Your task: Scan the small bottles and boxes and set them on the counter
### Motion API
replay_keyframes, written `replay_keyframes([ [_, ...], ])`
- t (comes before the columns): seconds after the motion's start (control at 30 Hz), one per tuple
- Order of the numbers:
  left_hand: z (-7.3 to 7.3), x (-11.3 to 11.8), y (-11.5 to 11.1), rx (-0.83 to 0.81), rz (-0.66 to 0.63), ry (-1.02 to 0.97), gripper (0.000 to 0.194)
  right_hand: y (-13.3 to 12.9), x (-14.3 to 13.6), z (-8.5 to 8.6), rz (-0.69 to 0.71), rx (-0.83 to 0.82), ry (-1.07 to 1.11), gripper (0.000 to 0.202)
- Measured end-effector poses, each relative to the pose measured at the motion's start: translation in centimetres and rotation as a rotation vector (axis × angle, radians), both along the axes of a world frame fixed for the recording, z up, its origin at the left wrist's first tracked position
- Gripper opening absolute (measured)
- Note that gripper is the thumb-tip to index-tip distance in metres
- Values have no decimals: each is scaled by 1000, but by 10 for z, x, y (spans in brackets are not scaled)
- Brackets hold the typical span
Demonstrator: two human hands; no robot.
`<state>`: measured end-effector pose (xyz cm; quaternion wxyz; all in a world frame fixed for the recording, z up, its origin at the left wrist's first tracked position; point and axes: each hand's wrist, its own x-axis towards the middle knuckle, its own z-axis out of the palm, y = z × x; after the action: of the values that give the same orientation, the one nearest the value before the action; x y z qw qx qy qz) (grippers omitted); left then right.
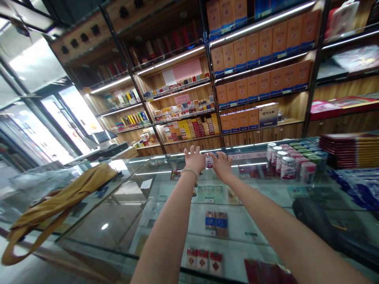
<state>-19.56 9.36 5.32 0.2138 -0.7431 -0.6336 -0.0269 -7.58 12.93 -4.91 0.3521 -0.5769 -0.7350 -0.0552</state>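
Observation:
Both arms reach forward over a glass display counter (pixel 118 221). A small jar (pixel 209 161) with a pale lid stands at the counter's far side, between the two hands. My left hand (pixel 194 159), with a band on its wrist, has its fingers spread upward and its thumb at the jar's left side. My right hand (pixel 222 165) is at the jar's right side, its thumb and forefinger near the glass and its other fingers apart. Whether either hand bears the jar's weight cannot be made out. Cigarette packs (pixel 216 224) lie under the glass below the arms.
Lidded jars (pixel 288 167) and stacked red packets (pixel 337 152) stand at the right, near a dark scanner-like device (pixel 316 221). A mustard bag (pixel 59 197) lies at the left. Shelves of orange boxes (pixel 253 49) rise behind.

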Motion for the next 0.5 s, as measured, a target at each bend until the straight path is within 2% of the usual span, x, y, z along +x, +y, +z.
replay_keyframes([
  [0.23, -1, -2, 11, -23, 24, 21, 51, 13, -3, -3, 4, -8, 4, 57],
  [0.5, -6, -2, 11, -30, 27, -48, 57, 10, -3, -4, -1, 46, -54, 58],
])
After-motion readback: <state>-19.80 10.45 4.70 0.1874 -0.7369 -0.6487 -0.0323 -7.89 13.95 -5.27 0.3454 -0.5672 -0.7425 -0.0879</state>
